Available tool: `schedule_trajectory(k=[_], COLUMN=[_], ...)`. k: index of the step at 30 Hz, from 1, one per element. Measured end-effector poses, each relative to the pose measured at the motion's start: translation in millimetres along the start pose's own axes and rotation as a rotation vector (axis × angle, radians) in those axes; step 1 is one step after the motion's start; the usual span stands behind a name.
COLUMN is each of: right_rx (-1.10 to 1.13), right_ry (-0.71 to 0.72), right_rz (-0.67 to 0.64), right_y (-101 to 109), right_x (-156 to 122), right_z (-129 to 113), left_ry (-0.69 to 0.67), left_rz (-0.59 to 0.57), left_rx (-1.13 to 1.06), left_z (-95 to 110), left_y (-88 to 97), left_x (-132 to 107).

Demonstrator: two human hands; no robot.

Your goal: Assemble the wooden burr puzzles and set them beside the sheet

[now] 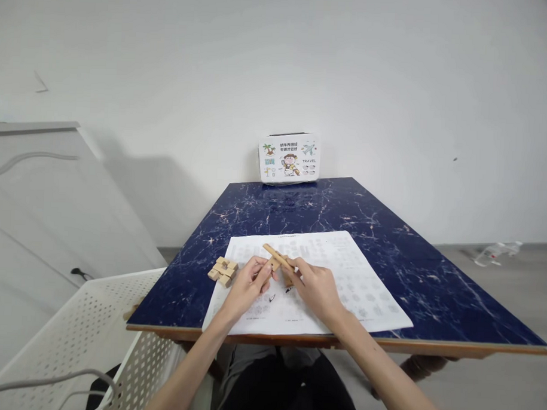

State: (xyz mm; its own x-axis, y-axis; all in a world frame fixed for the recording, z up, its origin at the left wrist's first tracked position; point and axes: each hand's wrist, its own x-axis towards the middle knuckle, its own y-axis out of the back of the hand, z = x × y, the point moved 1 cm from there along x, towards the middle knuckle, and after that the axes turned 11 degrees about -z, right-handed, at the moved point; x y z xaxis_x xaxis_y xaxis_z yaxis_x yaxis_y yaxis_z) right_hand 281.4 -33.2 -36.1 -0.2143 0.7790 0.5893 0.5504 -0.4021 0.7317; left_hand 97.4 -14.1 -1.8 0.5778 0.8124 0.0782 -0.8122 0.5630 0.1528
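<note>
Both of my hands meet over a white printed sheet (343, 273) on the dark blue marble-patterned table (410, 263). My left hand (248, 285) and my right hand (313, 284) pinch small notched wooden puzzle sticks (277, 258) between their fingertips; one light stick juts up and to the left. A small cluster of joined wooden puzzle pieces (223, 270) lies on the table just left of my left hand, at the sheet's edge.
A white box with a cartoon travel print (287, 158) stands at the table's far edge against the wall. A white perforated basket (89, 336) sits at the lower left, beside a grey cabinet (40, 209). A crumpled plastic bottle (496, 251) lies on the floor at right.
</note>
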Motion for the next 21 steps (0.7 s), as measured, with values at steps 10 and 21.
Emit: schedule_trajectory(k=[10,21], right_rx=[0.014,0.145], right_ry=[-0.097,-0.177], right_rz=[0.07,0.065], right_y=[4,7], right_x=[-2,-2], right_z=[2,4], left_ry=[0.004,0.073], left_rz=[-0.026,-0.122], left_rx=[-0.14,-0.049], left_z=[5,1], left_y=[-10.0,-8.6], left_x=[4,0])
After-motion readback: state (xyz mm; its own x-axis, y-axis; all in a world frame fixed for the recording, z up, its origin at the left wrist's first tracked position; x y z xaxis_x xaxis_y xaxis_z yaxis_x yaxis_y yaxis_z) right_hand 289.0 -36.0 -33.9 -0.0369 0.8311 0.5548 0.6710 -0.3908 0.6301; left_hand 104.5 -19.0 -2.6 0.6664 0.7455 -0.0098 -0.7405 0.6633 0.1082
